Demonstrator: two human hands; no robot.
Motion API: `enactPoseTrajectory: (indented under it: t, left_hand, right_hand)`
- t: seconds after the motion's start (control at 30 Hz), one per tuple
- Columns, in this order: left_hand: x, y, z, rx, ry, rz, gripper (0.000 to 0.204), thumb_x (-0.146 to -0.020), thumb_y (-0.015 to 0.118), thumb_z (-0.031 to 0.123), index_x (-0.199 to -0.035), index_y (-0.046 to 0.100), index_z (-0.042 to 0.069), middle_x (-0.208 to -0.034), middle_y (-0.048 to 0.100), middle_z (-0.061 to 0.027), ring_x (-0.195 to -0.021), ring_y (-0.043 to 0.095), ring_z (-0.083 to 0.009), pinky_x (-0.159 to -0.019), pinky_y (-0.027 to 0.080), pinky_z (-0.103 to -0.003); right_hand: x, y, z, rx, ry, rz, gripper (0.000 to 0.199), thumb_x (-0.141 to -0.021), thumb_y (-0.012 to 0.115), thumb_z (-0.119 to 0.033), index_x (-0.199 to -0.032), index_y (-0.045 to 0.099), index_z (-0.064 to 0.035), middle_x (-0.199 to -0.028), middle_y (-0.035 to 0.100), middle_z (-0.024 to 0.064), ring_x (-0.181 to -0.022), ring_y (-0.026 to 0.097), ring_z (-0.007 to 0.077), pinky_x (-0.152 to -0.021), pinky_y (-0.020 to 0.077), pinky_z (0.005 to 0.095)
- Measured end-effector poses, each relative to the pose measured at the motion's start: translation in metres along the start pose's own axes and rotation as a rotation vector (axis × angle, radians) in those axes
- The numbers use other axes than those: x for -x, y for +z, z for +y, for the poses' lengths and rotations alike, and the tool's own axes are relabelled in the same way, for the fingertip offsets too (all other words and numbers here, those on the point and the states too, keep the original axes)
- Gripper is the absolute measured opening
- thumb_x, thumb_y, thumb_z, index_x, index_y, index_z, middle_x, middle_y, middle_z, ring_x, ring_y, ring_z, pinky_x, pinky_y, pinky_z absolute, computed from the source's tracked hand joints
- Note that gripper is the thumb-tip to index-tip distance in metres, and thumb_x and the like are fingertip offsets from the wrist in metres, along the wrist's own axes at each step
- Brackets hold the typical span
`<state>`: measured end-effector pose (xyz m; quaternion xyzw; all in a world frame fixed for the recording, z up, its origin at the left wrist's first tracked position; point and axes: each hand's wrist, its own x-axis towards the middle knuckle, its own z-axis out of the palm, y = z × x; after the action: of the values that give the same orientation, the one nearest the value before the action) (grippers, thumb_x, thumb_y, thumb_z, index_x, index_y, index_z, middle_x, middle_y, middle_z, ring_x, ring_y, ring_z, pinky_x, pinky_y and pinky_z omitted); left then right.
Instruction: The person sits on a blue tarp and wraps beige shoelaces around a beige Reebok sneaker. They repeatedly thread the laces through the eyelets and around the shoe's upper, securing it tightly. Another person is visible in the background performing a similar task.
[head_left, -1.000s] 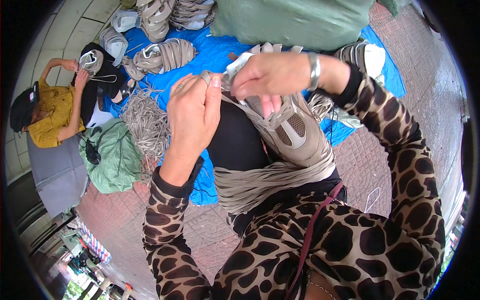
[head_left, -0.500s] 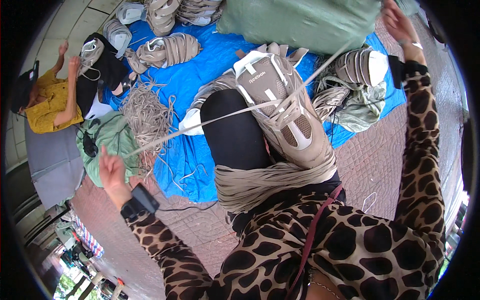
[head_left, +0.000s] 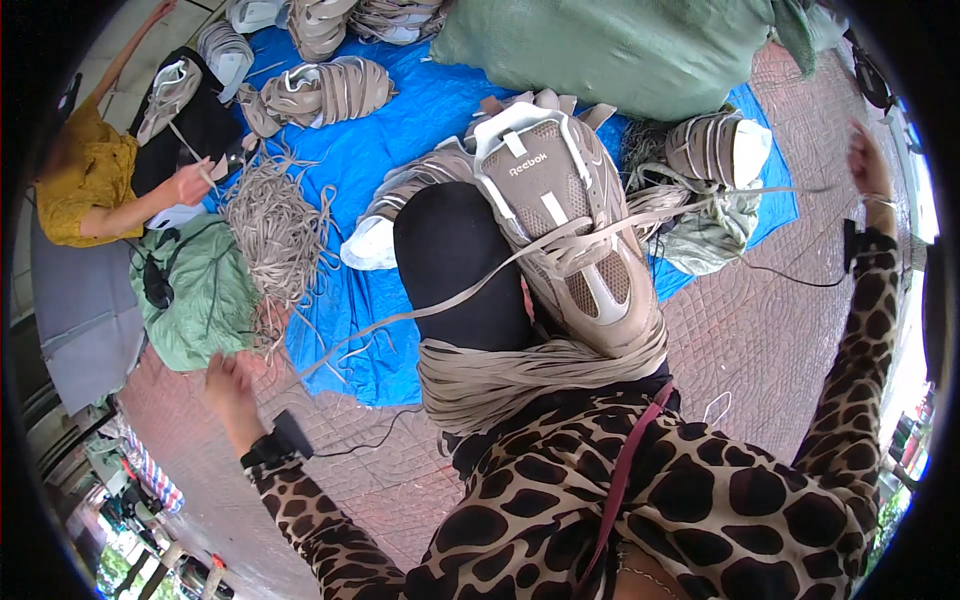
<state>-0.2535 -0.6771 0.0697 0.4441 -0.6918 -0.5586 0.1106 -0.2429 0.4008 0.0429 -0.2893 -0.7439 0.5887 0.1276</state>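
A beige sneaker [head_left: 560, 215] rests on the person's knee at centre, its flat lace [head_left: 450, 295] stretched taut both ways. The left hand [head_left: 232, 385], at 8 o'clock, seems to pinch one end; the right hand [head_left: 868, 160], at 2 o'clock, pinches the other. A loose lace pile [head_left: 275, 235] lies on the blue tarp [head_left: 420, 110]

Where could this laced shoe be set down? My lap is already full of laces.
Bare blue tarp lies between the wrapped shoe bundle and the green sack. Open brick paving lies right of the shoe. Left is crowded: a lace heap and green bag.
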Motion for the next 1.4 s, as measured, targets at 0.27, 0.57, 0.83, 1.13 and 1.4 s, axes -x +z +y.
enactPoseTrajectory:
  t: [0.27,0.57,0.83,1.13,1.4]
  left_hand:
    - [0.225,0.239,0.014,-0.2,0.526,-1.049,0.019,-0.101,0.054,0.015,-0.114,0.066,0.008,-0.1,0.072,-0.0036,-0.062,0.046,-0.0003,-0.055,0.039,-0.017]
    - [0.268,0.248,-0.018,-0.585,0.832,-1.019,0.008,-0.096,0.058,0.011,-0.1,0.06,0.004,-0.079,0.073,-0.0108,-0.068,0.071,-0.0249,-0.06,0.052,-0.034]
    - [0.279,0.249,-0.017,-0.625,0.991,-0.913,0.007,-0.088,0.062,0.013,-0.087,0.065,0.006,-0.078,0.069,-0.014,-0.067,0.067,-0.0342,-0.059,0.05,-0.042]
    - [0.286,0.265,-0.01,-0.793,1.116,-0.86,0.009,-0.086,0.062,0.012,-0.081,0.063,0.004,-0.077,0.068,-0.0145,-0.068,0.065,-0.0351,-0.062,0.049,-0.045]
    - [0.258,0.272,0.019,-0.712,1.772,-0.859,0.036,-0.069,0.079,0.015,-0.101,0.062,0.014,-0.102,0.058,-0.002,-0.104,0.055,-0.0237,-0.096,0.035,-0.044]
  right_hand:
    - [0.215,0.303,-0.108,0.193,-0.293,-0.943,0.012,-0.096,0.062,-0.008,-0.094,0.071,-0.0005,-0.081,0.069,0.0006,-0.072,0.056,0.006,-0.066,0.0468,0.0228]
    - [0.237,0.339,-0.099,0.356,-0.338,-0.892,0.015,-0.091,0.068,-0.013,-0.089,0.069,0.0019,-0.07,0.063,0.0023,-0.062,0.055,0.0079,-0.059,0.0464,0.0253]
    - [0.259,0.359,-0.109,0.801,-1.108,-0.582,0.013,-0.075,0.064,-0.008,-0.07,0.053,-0.0058,-0.068,0.058,0.0086,-0.072,0.061,0.0293,-0.07,0.0461,0.0408]
    - [0.262,0.363,-0.118,0.963,-0.984,-0.606,0.01,-0.076,0.067,-0.012,-0.075,0.058,-0.0066,-0.075,0.062,0.0077,-0.082,0.061,0.0262,-0.083,0.043,0.0386]
    - [0.207,0.367,-0.154,0.858,-1.424,-1.004,0.048,-0.058,0.083,-0.017,-0.102,0.064,-0.0096,-0.114,0.059,0.0015,-0.119,0.051,0.0234,-0.103,0.0357,0.04]
